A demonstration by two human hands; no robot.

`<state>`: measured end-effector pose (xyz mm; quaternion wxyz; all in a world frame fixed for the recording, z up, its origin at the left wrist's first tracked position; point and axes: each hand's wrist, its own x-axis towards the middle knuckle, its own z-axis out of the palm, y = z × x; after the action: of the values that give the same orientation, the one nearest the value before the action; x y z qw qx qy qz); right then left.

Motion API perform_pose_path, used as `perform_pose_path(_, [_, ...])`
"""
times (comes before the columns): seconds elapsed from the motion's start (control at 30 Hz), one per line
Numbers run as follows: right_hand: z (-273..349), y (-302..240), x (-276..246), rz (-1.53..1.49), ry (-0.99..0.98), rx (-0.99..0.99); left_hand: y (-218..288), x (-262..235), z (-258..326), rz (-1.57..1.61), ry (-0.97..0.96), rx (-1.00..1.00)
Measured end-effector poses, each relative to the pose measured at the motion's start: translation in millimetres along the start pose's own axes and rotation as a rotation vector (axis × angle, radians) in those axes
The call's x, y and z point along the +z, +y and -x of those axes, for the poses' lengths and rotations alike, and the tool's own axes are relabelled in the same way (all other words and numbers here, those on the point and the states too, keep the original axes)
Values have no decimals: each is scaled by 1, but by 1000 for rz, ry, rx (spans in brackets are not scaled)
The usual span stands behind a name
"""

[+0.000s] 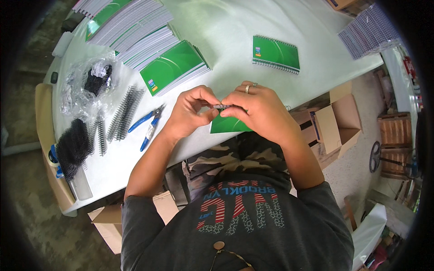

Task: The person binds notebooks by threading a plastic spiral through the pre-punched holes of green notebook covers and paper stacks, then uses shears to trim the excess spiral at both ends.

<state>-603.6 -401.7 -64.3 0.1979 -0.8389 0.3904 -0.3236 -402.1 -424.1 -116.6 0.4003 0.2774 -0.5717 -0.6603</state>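
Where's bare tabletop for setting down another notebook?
Bare tabletop shows between the notebook stacks and the spiral notebook, and from it right toward the wrapped bundle. Left side is crowded: pliers, binding coils, plastic bag.

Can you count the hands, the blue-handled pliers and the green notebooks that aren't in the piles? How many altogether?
Hands: 2 (left hand, right hand)
Blue-handled pliers: 1
Green notebooks: 2 (far notebook lying alone, near notebook by the hands)
Total: 5
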Motion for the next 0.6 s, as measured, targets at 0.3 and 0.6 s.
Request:
perform_pose_path(0.3, [0, -7, 4, 162, 111, -132, 18, 10, 7, -109, 120, 169])
perform_pose_path(0.6, [-23, 15, 17, -1151, 572, 203, 25, 65, 46, -865, 182, 828])
